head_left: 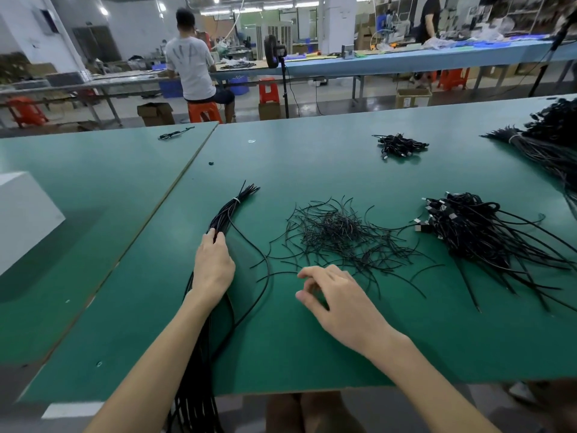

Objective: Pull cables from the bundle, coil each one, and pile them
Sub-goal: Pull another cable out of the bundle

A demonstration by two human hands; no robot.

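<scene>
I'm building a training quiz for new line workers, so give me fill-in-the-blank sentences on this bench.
The left hand grips the cable bundle, bound by a ___ tie. The table is ___. The cable pile with connectors lies to the bundle's ___.
Missing: white; green; right.

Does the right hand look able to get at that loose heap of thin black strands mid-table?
Probably yes. The right hand is at the near edge of the heap, fingertips close to the nearest strands, with only bare green table between them; nothing blocks the way.
</scene>
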